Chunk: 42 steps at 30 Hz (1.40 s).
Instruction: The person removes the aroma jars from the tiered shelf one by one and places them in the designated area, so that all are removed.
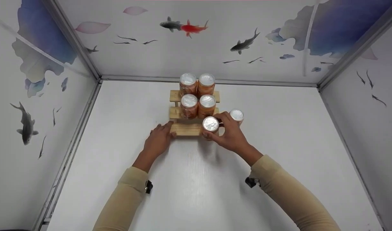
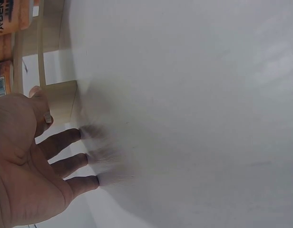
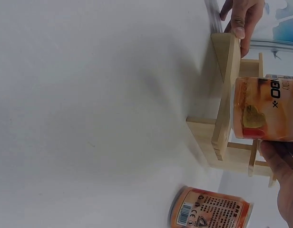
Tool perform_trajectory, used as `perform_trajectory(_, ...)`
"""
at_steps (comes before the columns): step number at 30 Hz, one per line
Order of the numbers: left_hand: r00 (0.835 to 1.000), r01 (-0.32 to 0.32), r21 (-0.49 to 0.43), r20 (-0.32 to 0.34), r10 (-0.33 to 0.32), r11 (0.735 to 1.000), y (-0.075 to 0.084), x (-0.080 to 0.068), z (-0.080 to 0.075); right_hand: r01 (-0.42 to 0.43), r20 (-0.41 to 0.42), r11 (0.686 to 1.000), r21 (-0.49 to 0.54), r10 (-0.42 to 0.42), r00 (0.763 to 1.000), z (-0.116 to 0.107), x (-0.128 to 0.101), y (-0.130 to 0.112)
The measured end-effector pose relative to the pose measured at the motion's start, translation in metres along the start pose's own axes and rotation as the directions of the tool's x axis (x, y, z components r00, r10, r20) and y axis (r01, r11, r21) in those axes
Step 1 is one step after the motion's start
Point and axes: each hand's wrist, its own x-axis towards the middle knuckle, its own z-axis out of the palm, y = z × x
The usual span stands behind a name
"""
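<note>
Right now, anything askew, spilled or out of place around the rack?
Nothing spilled or tipped. One orange can stands on the table right of the wooden rack, off the steps; the right hand grips another can at the lowest step.

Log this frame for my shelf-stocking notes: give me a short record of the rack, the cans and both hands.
rack: three-step wooden rack on a white table
top step: two cans
middle step: two cans
bottom step: held can at its right end; whether it rests on the step is unclear
loose can: right of the rack, on the table
left hand: touches the bottom step's left end, fingers straight
right hand: grips the held can
</note>
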Motion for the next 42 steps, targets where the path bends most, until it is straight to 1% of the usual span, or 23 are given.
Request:
perform_trajectory(6, 1.0, 0.004, 0.02, 0.002, -0.004, 1.0, -0.001, 0.002, 0.001, -0.037, -0.006, 0.999, -0.025, 0.037, 0.999, -0.01, -0.006, 0.004)
perform_trajectory(13, 1.0, -0.026, 0.0, -0.018, 0.026, 1.0, -0.002, 0.0, 0.002, -0.036, -0.037, 0.999, -0.034, 0.035, 0.999, -0.017, -0.013, 0.013)
perform_trajectory(18, 0.999, -0.028, -0.002, -0.032, 0.028, 1.0, -0.001, 0.0, 0.001, -0.025, -0.047, 0.998, -0.052, 0.022, 0.999, -0.023, -0.016, 0.017)
perform_trajectory(29, 1.0, -0.011, 0.002, -0.016, 0.011, 1.0, 0.0, 0.001, 0.002, -0.012, -0.045, 0.998, -0.055, 0.009, 0.999, -0.034, -0.023, 0.021)
perform_trajectory(37, 1.0, -0.009, -0.018, -0.01, 0.009, 1.0, -0.001, 0.001, 0.002, -0.04, -0.045, 0.998, -0.048, 0.037, 0.998, -0.041, -0.03, 0.027)
perform_trajectory(42, 1.0, -0.007, 0.0, 0.001, 0.007, 1.0, -0.001, 0.001, 0.001, -0.034, -0.053, 0.997, -0.066, 0.031, 0.998, -0.045, -0.035, 0.031)
